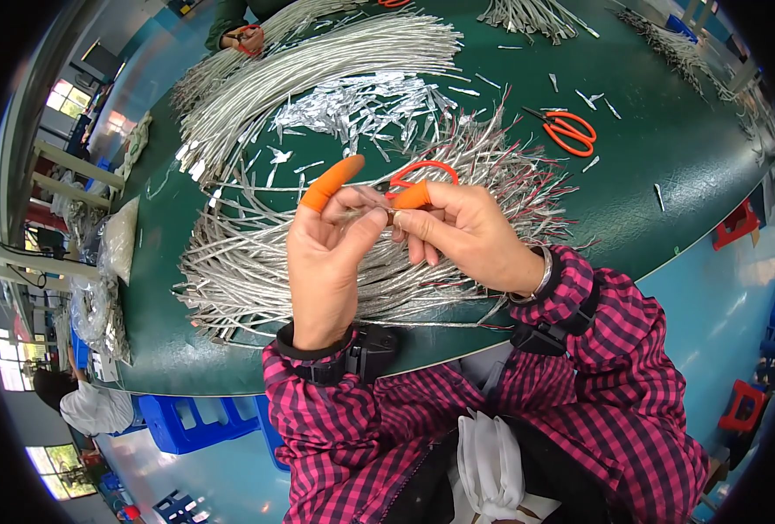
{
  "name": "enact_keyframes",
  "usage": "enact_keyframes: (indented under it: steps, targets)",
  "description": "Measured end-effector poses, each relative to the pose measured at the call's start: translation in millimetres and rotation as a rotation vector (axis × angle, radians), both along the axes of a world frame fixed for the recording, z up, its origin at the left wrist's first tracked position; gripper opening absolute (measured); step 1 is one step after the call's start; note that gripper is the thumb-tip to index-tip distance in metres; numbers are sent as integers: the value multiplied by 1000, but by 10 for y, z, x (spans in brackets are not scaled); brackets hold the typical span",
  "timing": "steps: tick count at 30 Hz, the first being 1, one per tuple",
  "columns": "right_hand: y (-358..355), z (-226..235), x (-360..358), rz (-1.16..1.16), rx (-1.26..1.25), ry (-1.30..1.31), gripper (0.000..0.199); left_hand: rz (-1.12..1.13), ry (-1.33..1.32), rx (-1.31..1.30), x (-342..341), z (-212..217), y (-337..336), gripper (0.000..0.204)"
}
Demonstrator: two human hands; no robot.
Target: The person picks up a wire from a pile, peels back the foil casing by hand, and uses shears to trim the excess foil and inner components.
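My left hand (pixel 326 249) and my right hand (pixel 470 231) meet above a pile of silvery braided cables (pixel 256 271). Thumbs and fingers of both pinch the thin end of a cable (pixel 387 212), mostly hidden by the fingertips. An orange finger cot (pixel 333 182) covers my left index finger, and another orange cot (pixel 411 196) is on a right-hand finger. Just behind my right fingers shows the red handle of a pair of scissors (pixel 435 166); whether the hand holds it or it lies on the cables, I cannot tell.
On the green table (pixel 641 192) a second cable bundle (pixel 335 61) lies beyond scraps of silver foil (pixel 352 109). Other red-handled scissors (pixel 569 133) lie to the right. Across the table is another person's hand (pixel 246 38) with red-handled scissors. Blue stools (pixel 191 425) stand below the edge.
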State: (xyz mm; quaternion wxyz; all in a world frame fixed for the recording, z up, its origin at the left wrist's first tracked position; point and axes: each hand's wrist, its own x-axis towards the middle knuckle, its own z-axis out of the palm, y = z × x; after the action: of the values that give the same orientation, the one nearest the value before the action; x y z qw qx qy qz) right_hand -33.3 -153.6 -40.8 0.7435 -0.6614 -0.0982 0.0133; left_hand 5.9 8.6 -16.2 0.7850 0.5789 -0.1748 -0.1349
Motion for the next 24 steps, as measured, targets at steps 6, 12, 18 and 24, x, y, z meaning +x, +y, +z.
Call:
enact_keyframes:
  steps: [6,12,18,24]
  targets:
    - [-7,6,14,-58,17,22,18,160,-10,77,-22,-40,-39,46]
    - [-17,-51,64,-77,131,38,21,247,39,24,33,-89,33,42]
    - [-31,-35,44,-108,136,14,19,264,40,-4,26,-66,24,40]
    - [-34,18,39,-101,192,-22,25,-26,61,88,-49,-97,-108,34]
